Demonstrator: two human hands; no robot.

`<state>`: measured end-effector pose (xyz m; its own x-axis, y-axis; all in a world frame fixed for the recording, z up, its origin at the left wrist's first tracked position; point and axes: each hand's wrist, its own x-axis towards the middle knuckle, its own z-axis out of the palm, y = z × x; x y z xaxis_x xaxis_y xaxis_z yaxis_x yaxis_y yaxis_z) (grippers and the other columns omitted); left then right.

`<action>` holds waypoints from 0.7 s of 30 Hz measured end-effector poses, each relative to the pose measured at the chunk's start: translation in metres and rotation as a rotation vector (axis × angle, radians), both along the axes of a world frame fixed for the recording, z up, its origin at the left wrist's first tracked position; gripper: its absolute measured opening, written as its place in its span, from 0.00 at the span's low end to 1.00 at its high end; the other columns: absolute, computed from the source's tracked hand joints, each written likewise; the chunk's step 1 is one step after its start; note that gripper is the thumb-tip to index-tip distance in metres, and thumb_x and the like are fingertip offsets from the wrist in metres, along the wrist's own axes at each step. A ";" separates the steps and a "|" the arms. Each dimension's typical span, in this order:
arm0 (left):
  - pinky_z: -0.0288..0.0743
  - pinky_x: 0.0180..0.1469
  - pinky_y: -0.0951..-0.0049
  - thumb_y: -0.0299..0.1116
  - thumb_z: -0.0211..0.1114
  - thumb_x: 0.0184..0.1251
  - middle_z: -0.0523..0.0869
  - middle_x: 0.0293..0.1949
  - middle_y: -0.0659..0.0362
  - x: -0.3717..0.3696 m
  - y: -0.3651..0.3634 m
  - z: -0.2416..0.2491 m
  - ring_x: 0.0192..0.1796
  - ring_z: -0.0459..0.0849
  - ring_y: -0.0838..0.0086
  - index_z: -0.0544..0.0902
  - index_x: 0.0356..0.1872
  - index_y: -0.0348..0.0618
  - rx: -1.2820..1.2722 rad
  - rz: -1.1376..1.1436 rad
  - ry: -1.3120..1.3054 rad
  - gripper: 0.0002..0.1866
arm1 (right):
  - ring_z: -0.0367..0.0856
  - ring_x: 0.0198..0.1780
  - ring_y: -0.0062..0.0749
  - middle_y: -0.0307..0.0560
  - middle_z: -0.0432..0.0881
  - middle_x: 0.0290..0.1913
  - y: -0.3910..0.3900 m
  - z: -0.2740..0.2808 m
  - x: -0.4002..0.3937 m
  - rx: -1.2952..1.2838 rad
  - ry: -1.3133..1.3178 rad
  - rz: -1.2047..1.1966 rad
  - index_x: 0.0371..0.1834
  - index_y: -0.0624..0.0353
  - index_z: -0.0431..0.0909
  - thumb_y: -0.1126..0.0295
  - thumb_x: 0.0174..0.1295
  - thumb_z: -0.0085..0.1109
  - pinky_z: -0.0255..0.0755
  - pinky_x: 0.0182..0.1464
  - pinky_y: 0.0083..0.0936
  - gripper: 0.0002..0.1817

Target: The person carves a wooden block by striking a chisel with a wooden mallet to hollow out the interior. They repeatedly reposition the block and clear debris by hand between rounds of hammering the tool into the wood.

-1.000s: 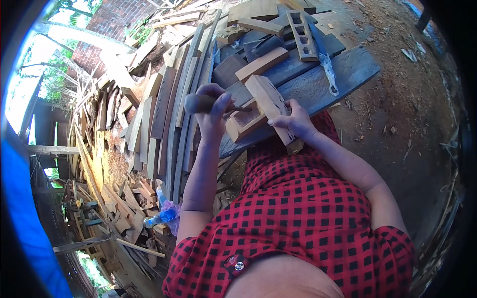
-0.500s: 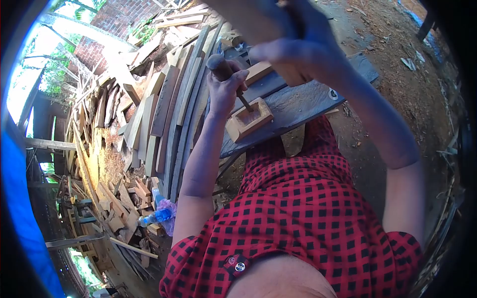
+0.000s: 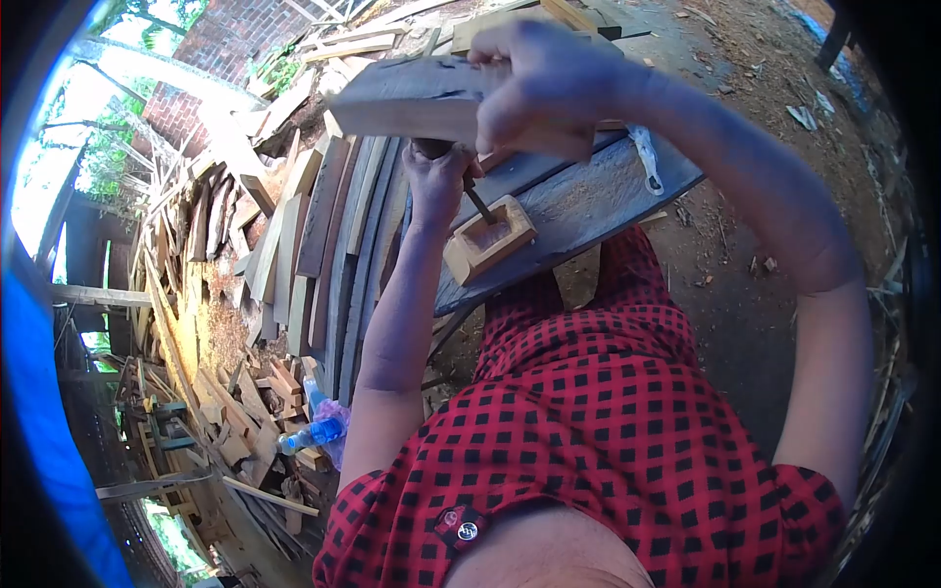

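My left hand [image 3: 434, 188] is closed around the handle of a chisel [image 3: 479, 202]. Its blade slants down into the hollow of a small, light wooden block [image 3: 472, 263], which lies on the bench near its front edge. My right hand [image 3: 549, 83] grips a thick wooden mallet [image 3: 412, 101], somewhat blurred. The mallet's head overlaps the top of the chisel handle in this view and hides it. Wood dust lies on the bench around the hollowed block.
The dark plank bench [image 3: 588, 211] runs diagonally before me, a pale metal tool [image 3: 646, 162] lying on it to the right. Long boards [image 3: 328, 220] are stacked on the left. Farther down are wood offcuts [image 3: 235, 446] and a plastic bottle [image 3: 316, 433].
My right hand has swung the mallet down and left, bringing its head over the chisel handle. The chisel and hollowed block stay nearly where they were. The pale tool shows more fully.
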<state>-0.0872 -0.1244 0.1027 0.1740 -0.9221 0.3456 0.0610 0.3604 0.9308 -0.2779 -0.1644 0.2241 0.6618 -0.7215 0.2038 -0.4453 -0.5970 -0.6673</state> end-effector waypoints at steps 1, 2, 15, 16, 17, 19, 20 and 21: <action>0.69 0.21 0.81 0.25 0.67 0.54 0.78 0.17 0.62 -0.001 0.000 0.001 0.17 0.77 0.80 0.79 0.24 0.39 0.021 0.019 -0.027 0.05 | 0.83 0.47 0.41 0.58 0.82 0.47 0.006 0.018 -0.002 -0.077 0.048 -0.026 0.61 0.67 0.73 0.53 0.29 0.72 0.75 0.49 0.25 0.49; 0.70 0.21 0.80 0.25 0.67 0.54 0.78 0.17 0.62 -0.001 0.002 0.002 0.17 0.77 0.79 0.79 0.24 0.39 0.045 0.041 -0.054 0.05 | 0.83 0.47 0.42 0.58 0.82 0.48 0.012 0.039 -0.007 -0.150 0.096 -0.048 0.62 0.68 0.72 0.54 0.29 0.72 0.75 0.50 0.25 0.50; 0.79 0.24 0.74 0.25 0.68 0.56 0.80 0.24 0.58 0.011 -0.013 -0.008 0.19 0.80 0.76 0.77 0.36 0.36 0.119 0.004 -0.044 0.10 | 0.84 0.37 0.32 0.56 0.84 0.39 0.006 0.050 -0.017 0.320 -0.413 0.142 0.59 0.74 0.68 0.64 0.37 0.72 0.77 0.38 0.23 0.43; 0.79 0.24 0.74 0.25 0.68 0.56 0.80 0.24 0.58 0.008 -0.011 -0.006 0.19 0.80 0.76 0.77 0.36 0.36 0.114 0.005 -0.042 0.10 | 0.84 0.36 0.31 0.55 0.83 0.39 -0.003 0.022 0.001 0.239 -0.515 0.026 0.57 0.74 0.69 0.64 0.37 0.74 0.77 0.37 0.23 0.42; 0.77 0.22 0.76 0.25 0.67 0.55 0.79 0.22 0.60 0.002 -0.009 0.000 0.18 0.79 0.77 0.78 0.32 0.37 0.085 0.025 -0.011 0.07 | 0.84 0.36 0.31 0.55 0.83 0.39 -0.005 0.004 0.008 0.234 -0.517 0.028 0.57 0.74 0.69 0.64 0.37 0.74 0.77 0.37 0.23 0.42; 0.74 0.21 0.78 0.24 0.66 0.53 0.79 0.20 0.61 -0.001 -0.008 0.003 0.17 0.77 0.78 0.79 0.29 0.37 0.058 0.036 0.013 0.04 | 0.83 0.46 0.41 0.58 0.82 0.48 -0.005 -0.017 0.013 -0.063 -0.065 0.019 0.63 0.68 0.70 0.54 0.29 0.72 0.75 0.49 0.26 0.51; 0.74 0.21 0.78 0.25 0.67 0.54 0.79 0.21 0.61 0.001 -0.009 -0.001 0.17 0.77 0.78 0.79 0.28 0.37 0.057 0.069 0.034 0.05 | 0.83 0.46 0.41 0.58 0.82 0.48 -0.005 -0.020 0.008 -0.062 -0.068 0.014 0.63 0.68 0.70 0.54 0.29 0.72 0.75 0.49 0.26 0.51; 0.75 0.20 0.77 0.25 0.67 0.54 0.79 0.21 0.61 0.003 -0.009 -0.005 0.17 0.77 0.78 0.78 0.27 0.37 0.056 0.104 0.057 0.05 | 0.83 0.46 0.40 0.59 0.81 0.48 -0.001 -0.018 0.003 0.061 -0.104 0.018 0.64 0.68 0.70 0.55 0.30 0.72 0.75 0.49 0.25 0.51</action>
